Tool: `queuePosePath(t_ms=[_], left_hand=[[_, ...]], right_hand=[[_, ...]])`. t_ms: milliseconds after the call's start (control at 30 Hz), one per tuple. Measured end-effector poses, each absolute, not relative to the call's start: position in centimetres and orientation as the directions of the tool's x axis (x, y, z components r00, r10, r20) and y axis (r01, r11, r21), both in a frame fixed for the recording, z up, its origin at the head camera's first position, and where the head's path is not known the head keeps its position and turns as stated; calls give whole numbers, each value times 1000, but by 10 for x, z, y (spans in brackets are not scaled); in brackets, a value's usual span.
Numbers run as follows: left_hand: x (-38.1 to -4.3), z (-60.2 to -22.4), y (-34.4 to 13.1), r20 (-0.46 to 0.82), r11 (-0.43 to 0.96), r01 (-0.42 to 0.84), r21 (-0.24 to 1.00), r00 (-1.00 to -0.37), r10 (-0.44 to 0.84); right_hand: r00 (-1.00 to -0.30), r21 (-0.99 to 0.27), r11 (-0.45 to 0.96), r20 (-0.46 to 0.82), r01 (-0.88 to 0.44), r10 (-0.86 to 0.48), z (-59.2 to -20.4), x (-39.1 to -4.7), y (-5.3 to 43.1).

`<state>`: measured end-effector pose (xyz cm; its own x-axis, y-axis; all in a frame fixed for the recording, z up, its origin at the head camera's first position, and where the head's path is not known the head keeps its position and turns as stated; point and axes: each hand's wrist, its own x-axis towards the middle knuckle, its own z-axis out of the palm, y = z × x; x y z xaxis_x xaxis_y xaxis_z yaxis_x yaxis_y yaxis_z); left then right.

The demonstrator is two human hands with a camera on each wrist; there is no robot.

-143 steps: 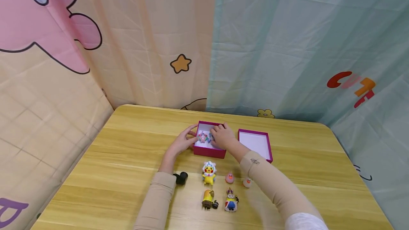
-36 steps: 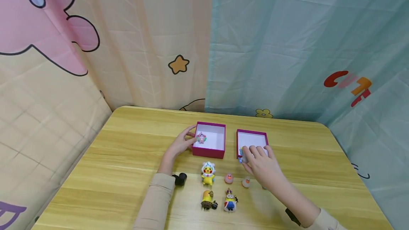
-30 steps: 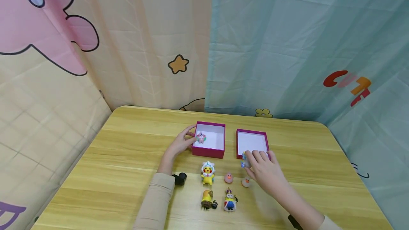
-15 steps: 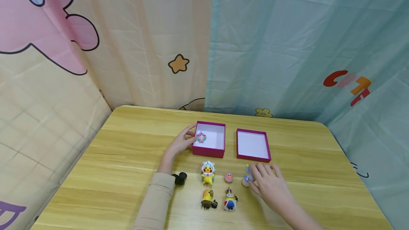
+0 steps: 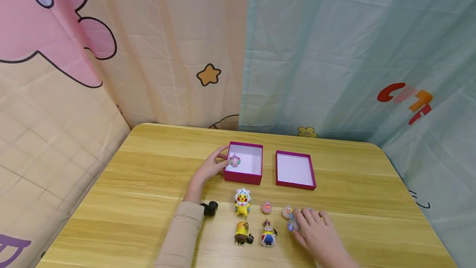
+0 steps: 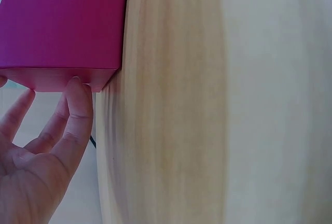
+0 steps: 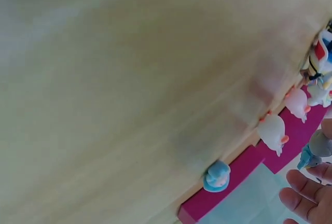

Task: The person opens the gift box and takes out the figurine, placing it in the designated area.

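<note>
My left hand [image 5: 209,169] rests at the left side of a magenta box [image 5: 243,178]; in the left wrist view its fingertips touch the box's outer wall. Inside the box, near that side, lies a small pink figurine [image 5: 234,160]. My right hand [image 5: 317,233] pinches a small grey-and-blue figurine [image 5: 295,221] low over the table, right of a white duck [image 5: 286,212]. In the right wrist view this grey-and-blue figurine [image 7: 315,149] shows between thumb and fingers. Partly behind the right hand in the head view, a small light-blue figurine [image 7: 217,176] stands on the table.
The magenta lid [image 5: 295,169] lies inside up, right of the box. In front stand a Pikachu figure [image 5: 242,202], a pink duck [image 5: 266,207], a yellow Minion with a dark pot [image 5: 242,233] and a crowned Minion [image 5: 268,234]. Patterned curtains [image 5: 208,94] hang behind the table [image 5: 148,152].
My right hand has taken the grey-and-blue figurine out of the box, carried it past the lid, and brought it toward me, right of the white duck. The left hand has stayed at the box.
</note>
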<state>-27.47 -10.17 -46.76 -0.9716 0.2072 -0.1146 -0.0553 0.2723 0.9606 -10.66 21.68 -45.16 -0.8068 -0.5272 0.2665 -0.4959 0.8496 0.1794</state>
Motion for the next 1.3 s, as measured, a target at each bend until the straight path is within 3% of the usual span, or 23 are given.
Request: queuePosePath(t_ms=[233, 567, 1300], left_hand=[[-273, -466, -101, -118, 274, -59, 960, -972, 205], [-271, -456, -103, -120, 241, -58, 969, -961, 248], [-274, -466, -102, -125, 278, -66, 958, -971, 202]], right_hand=[[-866, 147, 878, 151, -456, -476, -458, -98, 217], [-749, 205, 801, 284, -563, -599, -477, -99, 221], [-824, 182, 832, 141, -523, -549, -479, -97, 215]])
